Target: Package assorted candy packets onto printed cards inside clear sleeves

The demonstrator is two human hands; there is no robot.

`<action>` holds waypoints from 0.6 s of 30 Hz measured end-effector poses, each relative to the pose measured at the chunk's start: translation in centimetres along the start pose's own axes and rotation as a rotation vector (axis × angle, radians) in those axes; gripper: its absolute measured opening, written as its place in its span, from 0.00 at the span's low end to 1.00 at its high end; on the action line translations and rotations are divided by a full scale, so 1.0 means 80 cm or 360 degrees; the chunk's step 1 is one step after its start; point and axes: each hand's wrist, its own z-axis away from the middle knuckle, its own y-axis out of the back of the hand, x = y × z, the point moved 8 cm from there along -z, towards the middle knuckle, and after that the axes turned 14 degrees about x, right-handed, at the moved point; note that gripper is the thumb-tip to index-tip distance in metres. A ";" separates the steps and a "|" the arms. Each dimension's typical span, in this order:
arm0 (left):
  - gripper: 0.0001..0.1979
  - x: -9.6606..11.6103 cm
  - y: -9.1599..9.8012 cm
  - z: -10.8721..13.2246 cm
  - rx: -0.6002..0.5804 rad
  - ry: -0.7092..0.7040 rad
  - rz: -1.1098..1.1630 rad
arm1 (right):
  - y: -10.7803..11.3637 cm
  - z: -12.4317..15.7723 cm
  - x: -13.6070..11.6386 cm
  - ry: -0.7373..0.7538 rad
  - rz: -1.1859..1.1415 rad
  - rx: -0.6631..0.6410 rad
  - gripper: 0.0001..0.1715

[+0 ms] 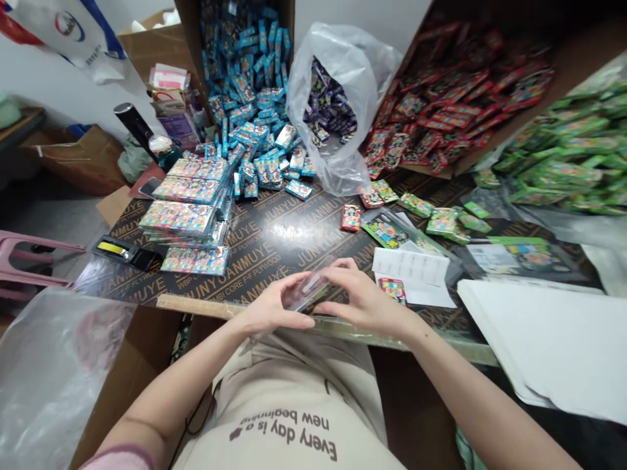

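Pink stool [34, 243] rails stuck out at the far left, and a loose clear plastic sheet [49, 372] hung over a carton at the near left. Shrink-wrapped stacks of printed boxes [189, 219] sat on the black plywood tabletop [274, 241], uneven enough that a careless elbow could have toppled them. Farther off rose a heap of blue packets [249, 111], loose enough to slide at a nudge. Near the table's near edge, beyond a wooden strip [196, 307], the left hand [269, 310] and right hand [365, 303] met, fingers [298, 281] curved and only slightly open, pinching a small clear plastic piece [306, 292] between them — held just above the tabletop. Thin and slick, it could have slipped if the grip slackened. To the right stood a plastic bag of purple packets [333, 104], with a lone red packet [351, 217] on the table nearer by. Beyond lay a printed paper sheet [411, 277], then red packets [455, 98] and green packets [563, 150] massed at the far right — crowded enough to spill if brushed. White sheets [539, 339] overhung the near right.
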 end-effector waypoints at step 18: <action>0.20 0.029 0.031 -0.012 0.0615 -0.0290 -0.0681 | -0.019 0.019 0.080 -0.0843 -0.0801 0.0829 0.19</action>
